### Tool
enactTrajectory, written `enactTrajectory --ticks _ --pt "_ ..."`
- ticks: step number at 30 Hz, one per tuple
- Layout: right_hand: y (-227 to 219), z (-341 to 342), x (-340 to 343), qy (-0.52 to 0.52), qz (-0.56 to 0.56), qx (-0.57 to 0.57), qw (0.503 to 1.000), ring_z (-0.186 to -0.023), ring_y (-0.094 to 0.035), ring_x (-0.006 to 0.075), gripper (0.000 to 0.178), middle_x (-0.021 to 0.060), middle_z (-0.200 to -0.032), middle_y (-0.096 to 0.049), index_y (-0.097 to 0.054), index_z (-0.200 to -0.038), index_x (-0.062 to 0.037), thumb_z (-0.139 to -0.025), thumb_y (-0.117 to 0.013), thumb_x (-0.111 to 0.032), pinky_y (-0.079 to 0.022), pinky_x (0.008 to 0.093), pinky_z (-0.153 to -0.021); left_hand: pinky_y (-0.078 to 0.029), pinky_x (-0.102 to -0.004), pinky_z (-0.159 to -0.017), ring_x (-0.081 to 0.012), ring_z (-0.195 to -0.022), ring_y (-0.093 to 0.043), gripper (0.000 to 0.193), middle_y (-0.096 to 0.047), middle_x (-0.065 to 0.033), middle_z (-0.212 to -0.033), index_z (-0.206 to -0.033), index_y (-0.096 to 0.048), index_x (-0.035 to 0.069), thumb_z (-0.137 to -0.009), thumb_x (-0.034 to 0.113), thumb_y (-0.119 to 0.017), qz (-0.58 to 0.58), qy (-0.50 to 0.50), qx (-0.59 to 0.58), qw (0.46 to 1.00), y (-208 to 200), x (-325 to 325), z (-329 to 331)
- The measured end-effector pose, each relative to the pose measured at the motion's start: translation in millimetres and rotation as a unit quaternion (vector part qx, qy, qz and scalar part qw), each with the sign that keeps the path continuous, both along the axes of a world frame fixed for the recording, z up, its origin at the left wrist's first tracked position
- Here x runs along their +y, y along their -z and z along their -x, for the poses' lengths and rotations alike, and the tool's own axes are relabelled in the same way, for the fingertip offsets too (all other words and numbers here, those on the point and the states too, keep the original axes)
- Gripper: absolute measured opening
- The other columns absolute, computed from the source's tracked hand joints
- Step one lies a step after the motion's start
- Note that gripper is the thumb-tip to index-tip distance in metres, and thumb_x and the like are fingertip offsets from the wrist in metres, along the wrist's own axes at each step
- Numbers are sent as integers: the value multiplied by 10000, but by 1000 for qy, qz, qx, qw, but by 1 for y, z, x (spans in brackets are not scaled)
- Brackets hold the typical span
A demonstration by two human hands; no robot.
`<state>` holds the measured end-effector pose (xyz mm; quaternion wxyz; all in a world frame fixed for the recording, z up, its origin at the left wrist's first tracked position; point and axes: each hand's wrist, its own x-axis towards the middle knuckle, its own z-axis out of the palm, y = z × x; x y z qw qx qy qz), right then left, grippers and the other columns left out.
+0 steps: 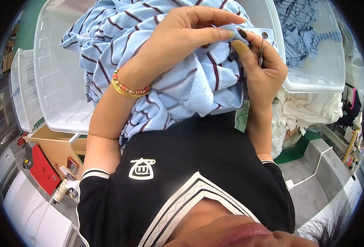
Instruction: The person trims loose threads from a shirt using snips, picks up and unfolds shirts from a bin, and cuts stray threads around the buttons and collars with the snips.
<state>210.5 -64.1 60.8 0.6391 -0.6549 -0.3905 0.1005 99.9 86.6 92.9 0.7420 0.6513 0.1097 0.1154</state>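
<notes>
A light-blue knit garment [215, 76] with dark maroon stripes lies bunched over my lap and a heap of the same striped fabric. My left hand [194, 31] pinches a ribbed edge of it between thumb and fingers. Opposite, my right hand [268, 68] grips the same edge, its thumb almost meeting the left fingertips. A small dark metal tool [261, 53], perhaps thread snips, sits in the right hand's fingers; most of it is hidden. A brown button [265, 36] shows on the fabric just beyond the right fingers.
A white plastic bin [60, 82] stands to the left behind the heap. At the right, another translucent bin [313, 80] contains blue striped fabric [299, 33]. White cloth [309, 109] is piled below it. A wooden box [58, 144] and a red panel [42, 168] are at lower left.
</notes>
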Motion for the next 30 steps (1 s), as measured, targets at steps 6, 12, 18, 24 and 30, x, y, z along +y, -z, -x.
enactTrajectory --ticks 6,12,18,24,30 --pt "-1 0 1 6 -27 158 987 -656 -473 -4 176 -66 -750 -591 -703 -970 19 -808 -752 -29 -389 128 -612 -438 -192 -896 -88 -1015 -599 284 -669 -47 -1094 -1184 -655 26 -939 157 -597 -63 24 7 998 4 -3 -3" --pt "-8 -1 0 1 -9 149 989 -663 -477 -4 155 -63 -739 -579 -670 -923 7 -798 -758 -21 -383 124 -614 -439 -161 -819 -53 -924 -592 291 -672 -28 -1003 -1148 -663 5 -945 206 -603 -49 28 43 997 -1 0 0" --pt "-15 -5 3 -22 -13 157 987 -674 -463 3 218 -50 -777 -562 -625 -946 -13 -786 -771 -33 -358 131 -587 -443 -151 -779 -33 -894 -584 280 -665 -9 -979 -1128 -666 -3 -941 197 -608 -2 5 43 999 2 -4 -1" --pt "-13 -14 -1 -45 18 123 991 -652 -439 5 248 -58 -773 -545 -633 -970 -21 -772 -781 -43 -351 146 -568 -446 -149 -781 -30 -889 -588 275 -666 -8 -983 -1125 -665 -1 -936 192 -618 -8 6 38 999 5 -5 -4" --pt "-9 -8 3 15 8 -54 998 -633 -422 11 293 -60 -784 -586 -659 -1011 -37 -749 -789 -32 -356 151 -550 -453 -153 -807 -32 -902 -595 265 -672 -7 -990 -1125 -671 1 -937 179 -616 13 2 33 999 8 -2 -3"
